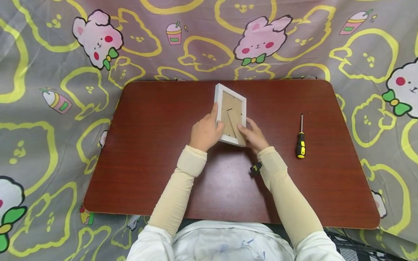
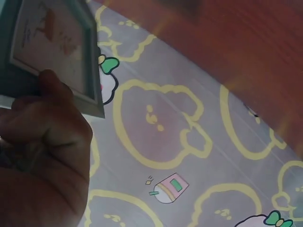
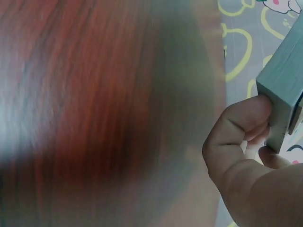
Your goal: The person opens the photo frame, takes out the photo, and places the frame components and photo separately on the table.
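Observation:
A white picture frame (image 1: 244, 105) is held up above the table, tilted, its brown backing board (image 1: 225, 125) with a stand leg turned toward the head camera. My left hand (image 1: 206, 132) grips its left edge, thumb on the back. The right hand (image 1: 254, 136) holds the lower right corner between thumb and fingers. In the left wrist view the front of the picture frame (image 2: 97, 90) shows a picture behind its border, with fingers curled at the rim. The right wrist view has the right hand (image 3: 241, 151) pinching a corner of the picture frame (image 3: 281, 90).
A black and yellow screwdriver (image 1: 301, 143) lies on the right of the reddish-brown table (image 1: 156, 145), its tip pointing away. A small black object (image 1: 255, 168) shows beside the right wrist; it looks like the wrist camera. Patterned cloth (image 1: 209, 54) hangs behind and at both sides.

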Available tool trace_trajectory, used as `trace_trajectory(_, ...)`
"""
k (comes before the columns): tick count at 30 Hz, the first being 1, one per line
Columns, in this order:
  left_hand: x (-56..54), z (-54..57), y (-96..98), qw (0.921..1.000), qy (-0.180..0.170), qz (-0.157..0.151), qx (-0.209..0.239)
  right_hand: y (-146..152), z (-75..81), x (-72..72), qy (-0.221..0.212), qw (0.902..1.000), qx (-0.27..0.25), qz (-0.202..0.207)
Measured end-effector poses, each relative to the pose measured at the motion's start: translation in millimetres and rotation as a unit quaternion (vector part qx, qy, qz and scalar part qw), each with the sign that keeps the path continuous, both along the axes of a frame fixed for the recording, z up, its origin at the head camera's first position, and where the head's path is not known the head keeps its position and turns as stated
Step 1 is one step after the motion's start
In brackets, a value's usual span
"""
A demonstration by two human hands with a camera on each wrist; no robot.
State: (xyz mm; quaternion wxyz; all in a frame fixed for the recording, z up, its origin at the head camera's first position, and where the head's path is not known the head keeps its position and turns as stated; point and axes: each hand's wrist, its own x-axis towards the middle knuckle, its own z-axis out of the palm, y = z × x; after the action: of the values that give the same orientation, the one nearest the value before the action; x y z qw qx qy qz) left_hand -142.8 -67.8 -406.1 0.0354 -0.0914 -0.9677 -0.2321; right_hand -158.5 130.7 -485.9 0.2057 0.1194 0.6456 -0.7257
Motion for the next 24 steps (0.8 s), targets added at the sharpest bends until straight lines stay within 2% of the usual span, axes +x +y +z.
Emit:
trace_trajectory(8,0.0,-10.3,1.8,0.9991,-0.005,0.042,0.001,9.0,4.8,1.8,0.057,0.9948,0.084,-0.007)
trace_trajectory(14,-1.9,-18.7,3.1,0.9963,-0.010,0.071,0.047,7.7,10.8,3.2,0.088,0.9859,0.141,-0.018)
trace_trajectory(18,-0.9,-26.2,5.8,0.9904,-0.024,0.102,0.090,5.0,19.3,6.0,0.104,0.9795,0.172,-0.015)
trace_trajectory(21,0.1,-33.4,9.0,0.9858,-0.031,0.122,0.111,4.3,26.4,8.9,0.117,0.9718,0.205,-0.007)
trace_trajectory(24,1.4,-39.7,11.0,0.9825,-0.041,0.130,0.127,5.4,31.8,11.3,0.126,0.9597,0.252,0.002)
